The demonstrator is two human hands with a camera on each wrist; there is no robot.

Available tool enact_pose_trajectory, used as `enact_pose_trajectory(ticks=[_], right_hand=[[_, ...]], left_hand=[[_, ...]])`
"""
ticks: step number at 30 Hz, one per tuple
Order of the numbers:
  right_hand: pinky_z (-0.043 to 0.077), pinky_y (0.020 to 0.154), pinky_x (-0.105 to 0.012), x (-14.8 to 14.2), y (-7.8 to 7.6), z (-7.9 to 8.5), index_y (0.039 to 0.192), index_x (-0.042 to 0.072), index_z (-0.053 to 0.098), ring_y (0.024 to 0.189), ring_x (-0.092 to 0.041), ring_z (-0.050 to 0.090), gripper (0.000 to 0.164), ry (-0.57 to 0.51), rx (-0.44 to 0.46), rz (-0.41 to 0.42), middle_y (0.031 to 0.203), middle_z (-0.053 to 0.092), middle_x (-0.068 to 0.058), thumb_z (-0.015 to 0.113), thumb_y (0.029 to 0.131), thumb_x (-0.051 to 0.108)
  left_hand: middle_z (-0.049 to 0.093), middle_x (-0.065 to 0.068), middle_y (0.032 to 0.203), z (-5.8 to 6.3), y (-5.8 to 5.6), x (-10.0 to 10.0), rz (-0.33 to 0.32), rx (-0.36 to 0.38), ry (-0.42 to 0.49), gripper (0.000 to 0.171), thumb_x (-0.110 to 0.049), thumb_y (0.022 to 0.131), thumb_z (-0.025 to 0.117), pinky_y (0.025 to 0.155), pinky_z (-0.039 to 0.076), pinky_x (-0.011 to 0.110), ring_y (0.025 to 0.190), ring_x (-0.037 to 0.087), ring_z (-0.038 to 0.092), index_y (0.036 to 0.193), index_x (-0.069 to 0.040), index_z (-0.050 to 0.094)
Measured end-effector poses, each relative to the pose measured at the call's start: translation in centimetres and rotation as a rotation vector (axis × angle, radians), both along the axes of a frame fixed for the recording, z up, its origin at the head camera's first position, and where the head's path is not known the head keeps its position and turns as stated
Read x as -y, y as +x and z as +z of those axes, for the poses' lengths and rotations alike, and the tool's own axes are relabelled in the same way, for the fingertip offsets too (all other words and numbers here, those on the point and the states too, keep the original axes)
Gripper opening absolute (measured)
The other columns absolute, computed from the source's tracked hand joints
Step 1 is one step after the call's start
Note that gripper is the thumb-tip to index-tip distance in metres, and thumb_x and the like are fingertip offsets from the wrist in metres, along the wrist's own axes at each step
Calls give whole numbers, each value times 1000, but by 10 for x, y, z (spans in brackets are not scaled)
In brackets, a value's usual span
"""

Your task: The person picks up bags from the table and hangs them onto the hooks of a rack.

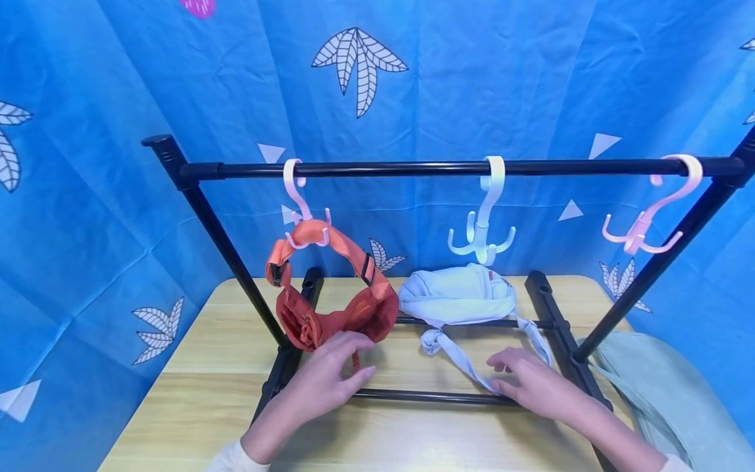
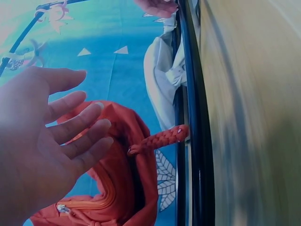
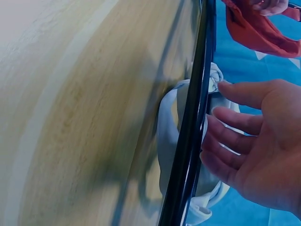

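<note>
The red bag (image 1: 339, 320) hangs by its strap from the pink hook (image 1: 299, 203) at its twelve o'clock, its contents hidden. At its six o'clock the left hand (image 1: 327, 377) has a released grip, perhaps just touching it. The pale bag (image 1: 460, 295) lies at its three o'clock; the right hand (image 1: 533, 383), grip also released, is near that bag's strap. The front bar (image 1: 425, 396) runs between the well-separated hands. Beyond the wooden surface (image 1: 194, 393) hangs a blue curtain (image 1: 460, 98).

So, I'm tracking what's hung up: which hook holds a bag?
The leftmost pink hook: the red bag hangs on it. The middle hook and rightmost pink hook hold none.
</note>
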State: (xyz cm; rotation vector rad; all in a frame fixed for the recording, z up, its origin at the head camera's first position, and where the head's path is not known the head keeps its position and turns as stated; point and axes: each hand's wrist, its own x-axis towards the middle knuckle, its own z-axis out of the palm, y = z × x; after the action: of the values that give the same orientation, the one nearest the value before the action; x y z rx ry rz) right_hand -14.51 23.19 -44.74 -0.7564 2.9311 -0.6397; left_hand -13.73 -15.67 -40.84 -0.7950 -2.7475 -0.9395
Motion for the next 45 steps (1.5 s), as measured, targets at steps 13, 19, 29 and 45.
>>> enact_pose_trajectory(ticks=[13, 19, 29, 45], right_hand=[[59, 82, -39, -9, 0, -6, 111, 10, 74, 94, -22, 68, 27, 64, -9, 7, 102, 73, 1, 81, 87, 20], [60, 82, -39, -13, -1, -7, 108, 11, 74, 94, -22, 70, 25, 88, -27, 7, 101, 74, 1, 81, 87, 19], [60, 80, -38, -20, -2, -7, 104, 14, 76, 93, -21, 70, 21, 128, -66, 21, 98, 72, 5, 83, 85, 20], [57, 73, -32, -27, -4, -3, 103, 15, 76, 84, -8, 67, 10, 142, 134, 53, 93, 73, 8, 72, 96, 20]], left_hand=[[69, -5, 127, -10, -4, -19, -105, -71, -34, 32, -24, 93, 78, 89, 56, 27, 103, 7, 61, 123, -17, 70], [69, -4, 128, -13, -6, -29, -151, -79, -70, 30, -27, 94, 76, 106, 55, 37, 122, 12, 64, 122, -20, 70], [68, -5, 130, -21, -13, -50, -207, -75, -141, 30, -31, 99, 70, 108, 54, 37, 127, 12, 62, 126, -20, 68], [69, 1, 134, -26, -21, -89, -261, -182, -277, 31, -31, 98, 71, 106, 56, 33, 130, 16, 62, 127, -20, 69]])
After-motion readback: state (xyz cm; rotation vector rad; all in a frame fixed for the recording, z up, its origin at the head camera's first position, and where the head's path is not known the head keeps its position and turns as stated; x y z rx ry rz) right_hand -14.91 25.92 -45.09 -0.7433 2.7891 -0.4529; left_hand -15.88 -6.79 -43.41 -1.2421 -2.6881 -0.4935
